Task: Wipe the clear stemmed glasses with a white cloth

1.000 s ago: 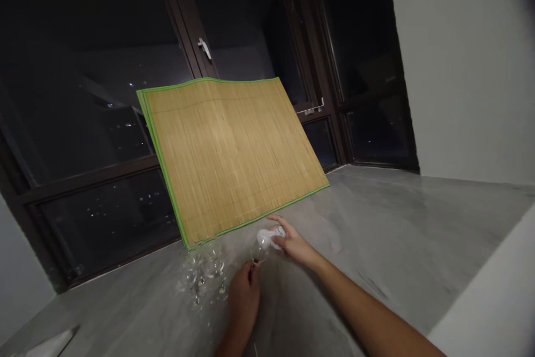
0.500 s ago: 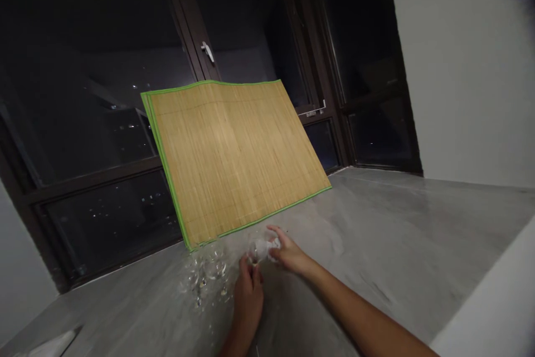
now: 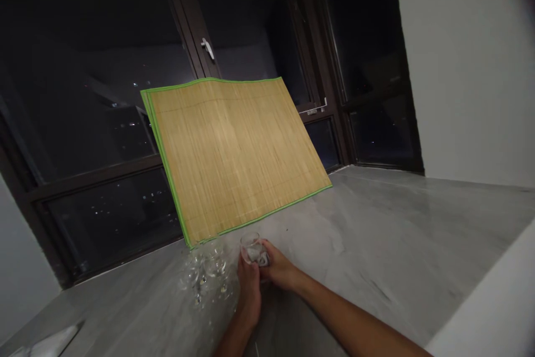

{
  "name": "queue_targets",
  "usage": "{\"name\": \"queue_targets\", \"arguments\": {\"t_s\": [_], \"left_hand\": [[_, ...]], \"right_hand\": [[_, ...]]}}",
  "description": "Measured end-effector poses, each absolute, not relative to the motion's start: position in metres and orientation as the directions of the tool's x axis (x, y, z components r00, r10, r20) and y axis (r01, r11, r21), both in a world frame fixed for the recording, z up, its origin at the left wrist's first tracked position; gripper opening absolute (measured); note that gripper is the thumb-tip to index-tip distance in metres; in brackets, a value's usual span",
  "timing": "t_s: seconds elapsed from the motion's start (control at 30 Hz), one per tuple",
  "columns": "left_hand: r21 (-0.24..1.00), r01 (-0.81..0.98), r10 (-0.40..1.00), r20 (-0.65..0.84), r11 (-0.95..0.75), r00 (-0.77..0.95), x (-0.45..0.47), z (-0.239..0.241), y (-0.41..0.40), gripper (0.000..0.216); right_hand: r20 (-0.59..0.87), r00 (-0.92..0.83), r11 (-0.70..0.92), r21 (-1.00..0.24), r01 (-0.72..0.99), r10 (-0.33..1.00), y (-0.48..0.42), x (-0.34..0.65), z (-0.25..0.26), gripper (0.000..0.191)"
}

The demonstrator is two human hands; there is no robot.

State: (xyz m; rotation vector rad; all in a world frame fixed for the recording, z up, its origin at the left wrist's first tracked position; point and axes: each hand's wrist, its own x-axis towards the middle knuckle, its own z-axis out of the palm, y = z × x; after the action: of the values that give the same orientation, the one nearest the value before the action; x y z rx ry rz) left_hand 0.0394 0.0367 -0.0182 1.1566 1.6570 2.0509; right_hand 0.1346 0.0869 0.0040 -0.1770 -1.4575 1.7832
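Observation:
A clear wine glass (image 3: 249,241) is held rim up between my two hands, its lower part hidden behind the fingers. My left hand (image 3: 249,282) is closed around the glass from the near left side. On the right, my right hand (image 3: 279,267) is closed against the bowl with a crumpled white cloth (image 3: 262,258). I cannot tell whether the cloth sits inside the glass or against its outside. Several clear stemmed glasses (image 3: 214,261) stand close together just left of my left hand.
The glasses stand on a grey marbled ledge (image 3: 368,234). A bamboo mat (image 3: 242,151) with green edging leans against the dark window behind. A white flat object (image 3: 54,343) lies at the lower left. A pale wall (image 3: 468,73) rises on the right.
My right hand has moved left and closed in on the glass, bringing the cloth with it. The glass, tilted toward the right before, now has its rim facing up.

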Motion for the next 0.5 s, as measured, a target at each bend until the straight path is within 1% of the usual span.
{"name": "queue_targets", "arguments": {"t_s": [0.13,0.2,0.3,0.37,0.43,0.5], "left_hand": [[0.886,0.378,0.646,0.456,-0.268,-0.612,0.040,-0.015,0.028,0.060],[0.861,0.451,0.637,0.487,-0.234,-0.598,0.040,-0.011,0.021,0.057],[0.833,0.509,0.609,0.524,-0.218,-0.596,0.042,-0.001,0.008,0.041],[0.824,0.519,0.565,0.546,-0.228,-0.618,0.044,0.005,0.001,0.033],[0.826,0.497,0.477,0.561,-0.266,-0.676,0.046,0.008,-0.005,0.032],[0.836,0.440,0.366,0.542,-0.328,-0.756,0.043,0.009,-0.008,0.039]], "right_hand": [[0.425,-0.614,0.043,-0.843,-0.537,0.665,0.088,0.130,-0.001,0.057],[0.420,-0.563,0.105,-0.857,-0.505,0.712,0.094,0.130,-0.004,0.056],[0.359,-0.441,0.216,-0.915,-0.341,0.823,0.110,0.137,-0.009,0.054],[0.345,-0.351,0.277,-0.933,-0.228,0.871,0.121,0.143,-0.011,0.054],[0.350,-0.274,0.327,-0.937,-0.125,0.896,0.130,0.150,-0.011,0.054],[0.349,-0.230,0.358,-0.934,-0.002,0.908,0.135,0.154,-0.011,0.055]]}}
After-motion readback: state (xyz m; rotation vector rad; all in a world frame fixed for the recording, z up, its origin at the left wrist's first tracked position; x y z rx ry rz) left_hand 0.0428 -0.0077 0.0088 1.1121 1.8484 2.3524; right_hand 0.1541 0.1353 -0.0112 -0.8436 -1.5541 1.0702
